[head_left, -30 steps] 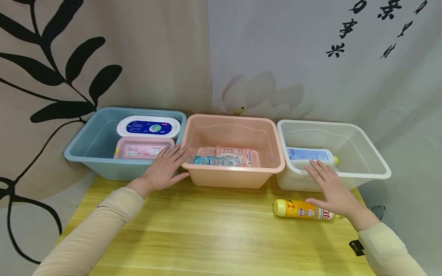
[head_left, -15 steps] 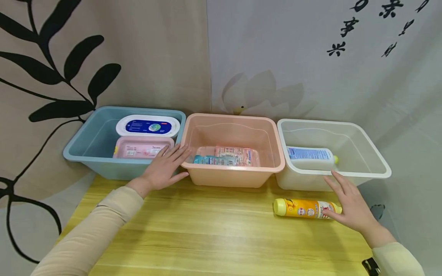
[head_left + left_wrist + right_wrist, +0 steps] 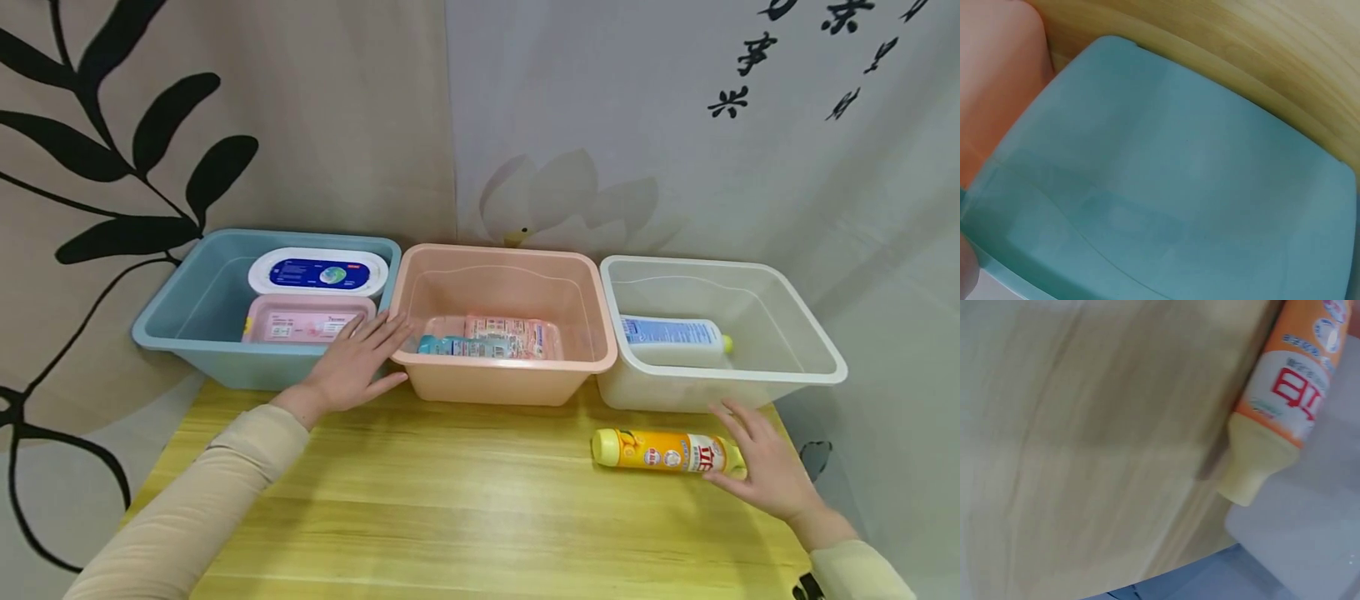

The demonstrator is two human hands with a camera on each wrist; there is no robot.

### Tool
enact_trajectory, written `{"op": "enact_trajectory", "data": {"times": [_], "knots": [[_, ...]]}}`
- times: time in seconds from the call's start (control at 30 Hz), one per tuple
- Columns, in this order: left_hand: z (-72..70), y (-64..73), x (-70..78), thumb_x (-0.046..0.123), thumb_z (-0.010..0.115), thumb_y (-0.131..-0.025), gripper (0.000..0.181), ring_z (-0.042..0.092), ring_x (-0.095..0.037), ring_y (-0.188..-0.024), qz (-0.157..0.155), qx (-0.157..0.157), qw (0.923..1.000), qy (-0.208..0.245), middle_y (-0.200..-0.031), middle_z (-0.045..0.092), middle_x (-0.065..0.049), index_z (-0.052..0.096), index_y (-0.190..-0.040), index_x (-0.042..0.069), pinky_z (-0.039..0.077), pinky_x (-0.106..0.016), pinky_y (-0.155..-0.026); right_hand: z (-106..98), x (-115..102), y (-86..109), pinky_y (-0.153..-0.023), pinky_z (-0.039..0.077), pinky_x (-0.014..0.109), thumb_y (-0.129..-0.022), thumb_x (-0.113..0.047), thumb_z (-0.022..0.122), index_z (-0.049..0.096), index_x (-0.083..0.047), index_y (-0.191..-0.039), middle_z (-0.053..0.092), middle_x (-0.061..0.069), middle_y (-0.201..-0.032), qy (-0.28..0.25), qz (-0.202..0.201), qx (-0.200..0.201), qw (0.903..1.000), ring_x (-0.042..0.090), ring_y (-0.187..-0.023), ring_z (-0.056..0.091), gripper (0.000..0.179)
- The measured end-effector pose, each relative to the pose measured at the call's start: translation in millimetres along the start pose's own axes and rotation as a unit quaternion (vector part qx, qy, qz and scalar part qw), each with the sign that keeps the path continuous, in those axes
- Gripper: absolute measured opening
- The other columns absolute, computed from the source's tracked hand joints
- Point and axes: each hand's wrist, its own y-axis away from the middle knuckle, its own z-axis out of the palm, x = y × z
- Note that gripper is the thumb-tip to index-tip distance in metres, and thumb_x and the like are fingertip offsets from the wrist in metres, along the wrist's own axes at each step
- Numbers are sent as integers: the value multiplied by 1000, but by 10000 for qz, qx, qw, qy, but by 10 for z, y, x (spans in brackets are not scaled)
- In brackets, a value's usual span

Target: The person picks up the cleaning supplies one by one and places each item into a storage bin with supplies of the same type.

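Observation:
A yellow bottle (image 3: 667, 451) with an orange and white label lies on its side on the wooden table, in front of the white bin (image 3: 720, 392). Around its right end my right hand (image 3: 768, 467) hovers, thumb on the near side and fingers on the far side, spread apart. The right wrist view shows the bottle's pale yellow end (image 3: 1257, 456) with no fingers on it. My left hand (image 3: 348, 371) rests with straight fingers at the front corner where the blue bin (image 3: 247, 367) meets the pink bin (image 3: 495, 385). The blue bin's outer wall (image 3: 1179, 156) fills the left wrist view.
Inside the blue bin lie a white wipes box (image 3: 318, 272) and a pink box (image 3: 307, 319). Clear pink packages (image 3: 513, 333) and a blue tube (image 3: 457, 346) are in the pink bin. A white bottle (image 3: 671, 340) lies in the white bin. A curtain (image 3: 337, 125) hangs behind.
My right hand has moved from over the white bin's front rim, right and toward me, to the yellow bottle's right end. My left hand has stayed in place.

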Motion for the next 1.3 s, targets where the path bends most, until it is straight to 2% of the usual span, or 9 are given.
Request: {"op": "enact_trajectory", "data": {"times": [0.13, 0.17, 0.23, 0.33, 0.4, 0.47, 0.8, 1.03, 1.3], "knots": [[2, -7, 0, 47, 50, -92, 71, 16, -32, -144, 6, 23, 10000, 12, -156, 23, -9, 23, -150, 15, 10, -52, -117, 76, 45, 70, -105, 0, 4, -63, -50, 77, 44, -3, -136, 46, 25, -129, 40, 133, -354, 9993, 40, -110, 42, 94], [2, -7, 1, 47, 50, -92, 71, 16, -32, -144, 3, 29, 10000, 19, -156, 23, -9, 22, -150, 15, 11, -52, -117, 98, 52, 83, -108, 5, 7, -61, -46, 79, 44, -3, -136, 46, 24, -129, 56, 191, -435, 9989, 39, -110, 42, 94], [1, -5, 0, 47, 50, -92, 72, 16, -32, -144, -4, 34, 10000, 28, -156, 23, -9, 22, -150, 16, 11, -53, -116, 143, 62, 105, -112, 19, 23, -57, -39, 83, 44, -5, -137, 47, 22, -130, 69, 326, -598, 9977, 36, -111, 42, 95], [2, -2, -3, 47, 51, -91, 73, 16, -32, -144, -20, 27, 10000, -6, -156, 23, -9, 22, -150, 16, 11, -53, -116, 213, 91, 127, -96, 37, 46, -57, -36, 84, 43, -7, -138, 47, 21, -130, 37, 505, -817, 9954, 36, -112, 43, 95], [2, 1, -5, 47, 51, -91, 73, 17, -32, -144, -22, 35, 10000, -37, -156, 23, -9, 22, -150, 16, 11, -53, -116, 258, 118, 139, -85, 41, 54, -58, -38, 84, 42, -8, -138, 47, 22, -131, -4, 580, -913, 9941, 38, -112, 44, 95], [5, -1, -5, 47, 51, -91, 73, 17, -32, -144, -15, 51, 10000, -60, -156, 23, -9, 22, -150, 16, 11, -53, -116, 296, 149, 153, -84, 41, 57, -59, -39, 84, 42, -8, -139, 46, 22, -131, -46, 645, -989, 9930, 39, -112, 44, 95], [28, -7, -5, 50, 50, -91, 74, 18, -32, -143, 40, 140, 9997, -201, -155, 24, -9, 22, -150, 17, 14, -53, -116, 428, 279, 250, -85, 41, 58, -61, -42, 83, 41, -12, -140, 49, 21, -129, -242, 995, -1187, 9876, 40, -111, 47, 95], [35, -10, -7, 49, 51, -90, 74, 19, -32, -143, 56, 169, 9997, -162, -156, 24, -8, 21, -150, 18, 15, -53, -115, 482, 303, 250, -83, 46, 56, -65, -43, 81, 42, -12, -140, 59, 19, -117, -50, 680, -1306, 9891, 40, -102, 56, 91], [19, -5, -5, 50, 50, -90, 73, 20, -32, -143, 48, 222, 9995, -235, -155, 26, -8, 23, -150, 17, 16, -53, -115, 469, 287, 192, -79, 48, 54, -66, -39, 81, 57, -7, -122, 63, 17, -110, -86, 816, -1404, 9867, 37, -99, 57, 69]]}}
